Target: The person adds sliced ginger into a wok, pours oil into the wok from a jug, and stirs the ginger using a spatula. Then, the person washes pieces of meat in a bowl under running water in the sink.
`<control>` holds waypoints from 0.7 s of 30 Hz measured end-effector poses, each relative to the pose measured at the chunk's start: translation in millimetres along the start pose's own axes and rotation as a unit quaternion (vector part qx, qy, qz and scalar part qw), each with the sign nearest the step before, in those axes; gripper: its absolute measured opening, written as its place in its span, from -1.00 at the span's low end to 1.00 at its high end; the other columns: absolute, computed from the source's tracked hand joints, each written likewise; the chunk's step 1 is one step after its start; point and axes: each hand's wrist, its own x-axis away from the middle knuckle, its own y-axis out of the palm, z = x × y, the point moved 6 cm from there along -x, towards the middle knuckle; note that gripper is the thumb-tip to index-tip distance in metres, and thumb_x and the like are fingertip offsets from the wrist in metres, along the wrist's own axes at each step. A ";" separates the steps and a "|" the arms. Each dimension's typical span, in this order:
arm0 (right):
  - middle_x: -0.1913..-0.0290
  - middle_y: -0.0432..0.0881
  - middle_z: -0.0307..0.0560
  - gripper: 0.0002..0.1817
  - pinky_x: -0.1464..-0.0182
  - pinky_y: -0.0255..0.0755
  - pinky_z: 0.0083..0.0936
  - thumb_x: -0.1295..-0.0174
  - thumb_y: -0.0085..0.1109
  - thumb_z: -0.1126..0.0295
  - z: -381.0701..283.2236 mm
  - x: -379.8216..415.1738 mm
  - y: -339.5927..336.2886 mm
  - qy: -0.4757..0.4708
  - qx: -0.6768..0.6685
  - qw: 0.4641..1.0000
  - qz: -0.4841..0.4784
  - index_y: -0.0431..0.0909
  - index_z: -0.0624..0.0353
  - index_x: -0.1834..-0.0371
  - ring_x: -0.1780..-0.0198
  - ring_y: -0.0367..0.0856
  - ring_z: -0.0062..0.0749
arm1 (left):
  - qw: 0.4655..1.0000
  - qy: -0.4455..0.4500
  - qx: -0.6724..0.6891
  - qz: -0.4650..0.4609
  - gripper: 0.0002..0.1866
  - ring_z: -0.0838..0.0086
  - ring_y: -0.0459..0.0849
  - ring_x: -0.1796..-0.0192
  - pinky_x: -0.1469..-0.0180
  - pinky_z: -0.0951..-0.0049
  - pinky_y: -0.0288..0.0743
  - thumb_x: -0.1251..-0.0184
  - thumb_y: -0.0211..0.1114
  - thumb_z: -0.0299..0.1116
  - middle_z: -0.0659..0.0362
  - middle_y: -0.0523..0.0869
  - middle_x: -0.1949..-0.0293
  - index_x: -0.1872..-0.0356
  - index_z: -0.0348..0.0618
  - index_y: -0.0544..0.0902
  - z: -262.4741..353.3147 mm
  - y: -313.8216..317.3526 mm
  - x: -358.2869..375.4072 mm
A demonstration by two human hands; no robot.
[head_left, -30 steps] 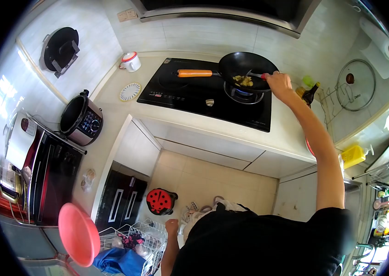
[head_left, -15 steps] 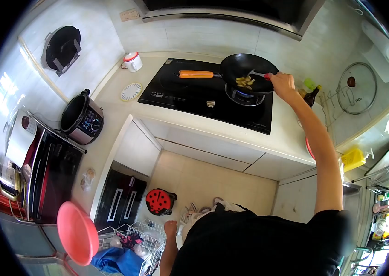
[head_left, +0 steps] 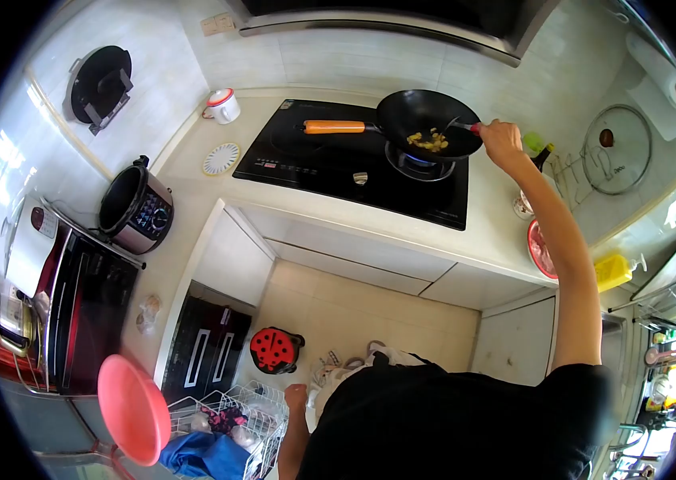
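Observation:
My right hand point(head_left: 502, 139) reaches out over the stove and grips the red handle of a spatula point(head_left: 461, 125), whose blade is in the black wok point(head_left: 426, 118). Yellow food pieces point(head_left: 429, 141) lie in the wok, which sits on a lit gas burner point(head_left: 422, 164) and has an orange handle point(head_left: 334, 126) pointing left. My left hand point(head_left: 298, 395) hangs down by my side near the floor, closed in a loose fist with nothing seen in it.
The black cooktop point(head_left: 354, 168) is set in a pale counter point(head_left: 290, 200). A red plate point(head_left: 542, 250), bottles point(head_left: 540, 154) and a glass lid point(head_left: 616, 149) are on the right. A rice cooker point(head_left: 135, 211), microwave point(head_left: 86, 308), pink basin point(head_left: 132, 410), wire basket point(head_left: 230, 420) and ladybird stool point(head_left: 276, 350) are on the left.
My right hand has shifted the spatula slightly right and up along the wok's rim, and the food has been pushed around. The view moved a little.

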 end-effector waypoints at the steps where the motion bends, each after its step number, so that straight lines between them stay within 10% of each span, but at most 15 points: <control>1: 0.33 0.66 0.00 -0.86 0.29 0.55 -0.27 -0.08 0.09 0.45 -2.7 3.0 -0.5 -0.012 -0.014 1.000 0.004 0.64 0.07 0.33 0.22 0.68 -0.16 | 1.000 0.009 0.002 -0.005 -0.77 0.16 0.71 0.20 0.07 0.25 0.53 0.05 0.31 -0.32 -0.04 0.74 0.32 0.39 -0.27 0.72 -1.6 1.2 -3.7; 5: 0.33 0.60 0.08 -0.60 0.33 0.51 -0.22 -0.07 0.05 0.57 -19.0 6.4 1.0 -0.035 -0.054 0.998 0.001 0.53 -0.04 0.00 0.28 0.65 -0.07 | 1.000 0.007 -0.022 -0.006 -0.76 0.14 0.71 0.20 0.07 0.25 0.53 0.05 0.30 -0.32 -0.05 0.73 0.33 0.39 -0.27 0.72 -3.7 2.7 -15.7; 16: 0.36 0.63 0.00 -0.81 0.32 0.55 -0.31 -0.13 0.07 0.45 -3.7 2.0 5.2 -0.030 0.010 0.999 0.026 0.60 0.05 0.20 0.28 0.67 -0.19 | 0.994 0.068 -0.075 -0.027 -0.72 0.01 0.68 0.25 0.13 0.17 0.51 0.05 0.23 -0.25 -0.12 0.70 0.40 0.46 -0.29 0.70 10.3 4.4 -14.3; 21: 0.20 0.66 0.06 -0.77 0.15 0.53 -0.18 -0.15 0.07 0.37 10.2 0.9 23.6 0.113 -0.144 0.982 -0.050 0.58 0.07 0.13 0.08 0.64 -0.04 | 0.999 0.038 -0.035 -0.004 -0.71 0.01 0.68 0.22 0.11 0.17 0.51 0.07 0.25 -0.25 -0.13 0.71 0.36 0.42 -0.27 0.71 13.9 -5.1 -2.5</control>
